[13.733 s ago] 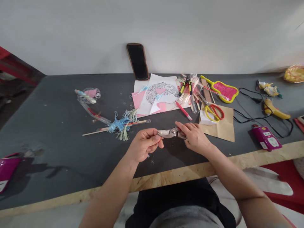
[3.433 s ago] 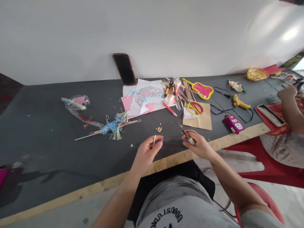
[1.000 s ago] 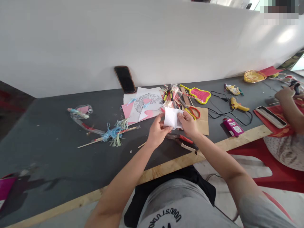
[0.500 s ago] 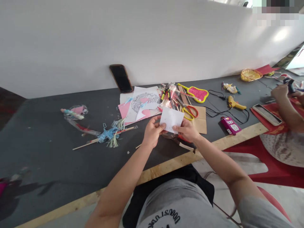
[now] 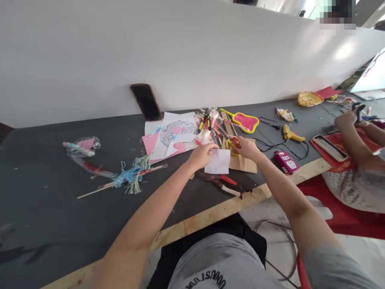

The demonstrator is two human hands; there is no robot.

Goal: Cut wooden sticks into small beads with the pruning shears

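The white paper [image 5: 219, 162] hangs just left of the brown paper [image 5: 249, 164], seemingly overlapping its left edge in view. The left hand [image 5: 205, 154] is clamped on its upper left corner. It should be very light, thin and easily creased, so a pinch near an edge ought to hold it without crumpling the middle. The right hand [image 5: 244, 147] is at the scissors [image 5: 231, 144], at the brown paper's upper left; whether its fingers are closed around the red handle, I cannot tell. The scissors should feel rigid and fairly light, best taken by the loops, clear of the blades.

The left thumb is hidden, and the blades blend into the sticks [image 5: 218, 136] above the brown paper. Well to its right, what a co-worker's hand [image 5: 345, 119] holds is hard to make out.
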